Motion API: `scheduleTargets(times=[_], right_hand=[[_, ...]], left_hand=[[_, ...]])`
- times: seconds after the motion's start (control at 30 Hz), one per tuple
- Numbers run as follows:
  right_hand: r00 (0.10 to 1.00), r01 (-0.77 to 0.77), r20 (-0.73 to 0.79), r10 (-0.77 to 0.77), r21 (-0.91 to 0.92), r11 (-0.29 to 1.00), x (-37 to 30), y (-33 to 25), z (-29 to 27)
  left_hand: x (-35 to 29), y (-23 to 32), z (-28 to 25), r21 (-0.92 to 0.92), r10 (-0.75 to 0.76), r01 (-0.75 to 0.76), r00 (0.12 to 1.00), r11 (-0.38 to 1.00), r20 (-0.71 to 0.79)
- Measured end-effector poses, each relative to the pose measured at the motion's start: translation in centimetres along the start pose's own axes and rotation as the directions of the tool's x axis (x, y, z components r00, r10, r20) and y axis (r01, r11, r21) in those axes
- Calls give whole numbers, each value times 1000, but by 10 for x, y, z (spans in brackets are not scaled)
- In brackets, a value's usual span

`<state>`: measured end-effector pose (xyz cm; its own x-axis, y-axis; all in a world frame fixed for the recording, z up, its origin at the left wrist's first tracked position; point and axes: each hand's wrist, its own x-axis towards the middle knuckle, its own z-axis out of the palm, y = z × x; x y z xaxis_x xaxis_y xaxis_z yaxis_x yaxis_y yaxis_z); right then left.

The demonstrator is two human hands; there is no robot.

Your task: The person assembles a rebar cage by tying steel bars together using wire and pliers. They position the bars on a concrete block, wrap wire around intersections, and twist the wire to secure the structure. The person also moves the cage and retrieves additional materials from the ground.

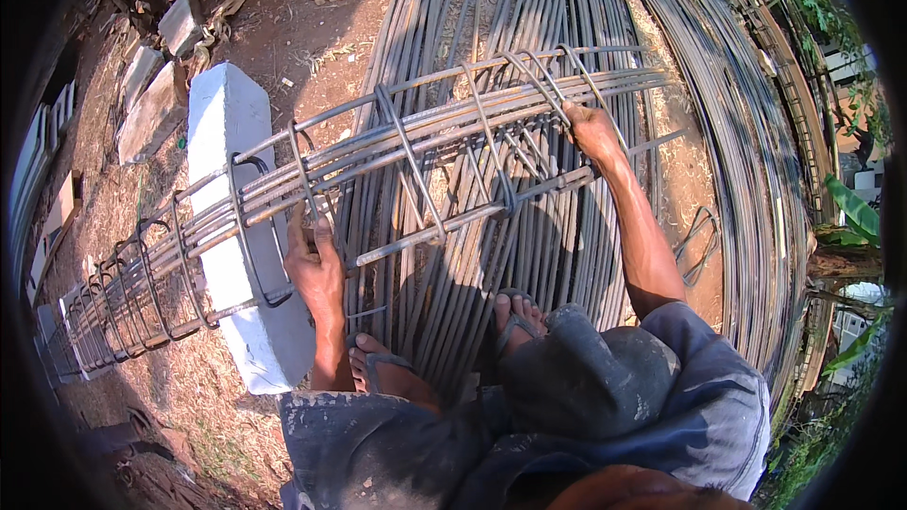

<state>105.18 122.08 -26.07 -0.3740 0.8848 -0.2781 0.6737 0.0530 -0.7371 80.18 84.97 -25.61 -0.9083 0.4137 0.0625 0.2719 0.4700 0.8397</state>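
A long rebar cage (444, 124) of lengthwise steel bars inside square wire stirrups runs across in front of me, from the lower left to the upper right. My right hand (593, 132) is closed on a stirrup near the cage's right end. Beside the white block, my left hand (317, 263) reaches up into the cage's near side, its fingers curled at another stirrup (300, 168); bars partly hide its grip. Several stirrups sit close together toward the left end, while those between my hands stand wider apart.
The cage rests over a white block (227, 113). Beneath it and my sandalled feet (520, 316) lie many loose steel bars (453, 293), with another long stack (756, 161) at the right. Rough blocks (156, 113) lie at the upper left. Loose bent wire (697, 247) lies near my right forearm.
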Motion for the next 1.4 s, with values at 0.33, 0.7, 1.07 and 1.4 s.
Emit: scheduleTargets(times=[0.33, 0.7, 1.07, 1.4], right_hand=[[909, -215, -417, -21, -510, 833, 45, 51, -78], [817, 311, -334, -470, -431, 847, -26, 9, -33], [991, 1, -130, 14, 115, 993, -4, 3, 2], [964, -33, -258, 57, 99, 995, 16, 16, -12]], left_hand=[[-3, 4, 1, 67, 99, -95, 993, 993, -59], [-5, 10, 9, 90, 191, -171, 936, 981, -296], [-20, 85, 55, -27, 720, -791, 541, 611, 435], [-45, 91, 115, 30, 595, -771, 515, 636, 617]])
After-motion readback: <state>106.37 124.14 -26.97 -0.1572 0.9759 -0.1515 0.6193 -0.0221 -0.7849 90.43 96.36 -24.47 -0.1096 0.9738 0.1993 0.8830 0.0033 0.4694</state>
